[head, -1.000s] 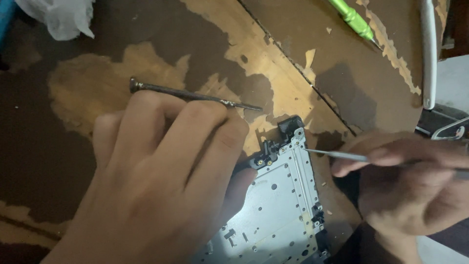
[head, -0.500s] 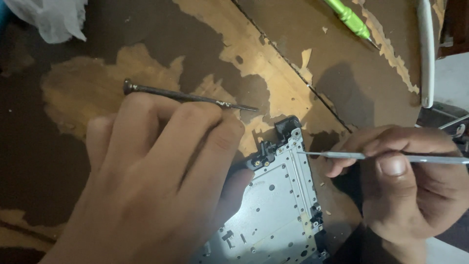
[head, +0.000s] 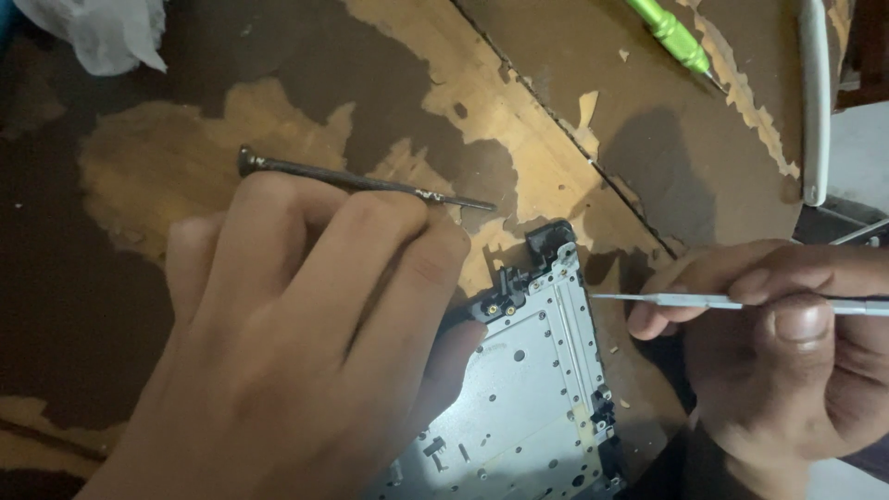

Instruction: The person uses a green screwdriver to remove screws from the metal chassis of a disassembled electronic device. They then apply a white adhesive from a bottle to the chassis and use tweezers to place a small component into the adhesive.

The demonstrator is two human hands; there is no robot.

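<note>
My left hand (head: 296,352) lies palm-down over the left side of a silver metal phone frame (head: 528,389) with screw holes and black corner parts, pressing it onto the worn wooden table (head: 185,167). My right hand (head: 787,361) grips a thin silver metal pick tool (head: 685,300), held level with its tip pointing left, just right of the frame's upper right edge. The tip hangs a little apart from the frame. Much of the frame's left half is hidden under my left hand.
A long dark nail-like rod (head: 361,180) lies on the table just beyond my left fingers. A green-handled screwdriver (head: 676,39) rests at the top right. A white plastic strip (head: 813,102) runs along the right edge. Crumpled white plastic (head: 102,32) sits top left.
My right hand has turned and shifted so the thumb now faces up on the pick. The pick's tip has drawn slightly back to the right from the frame. My left hand stays put.
</note>
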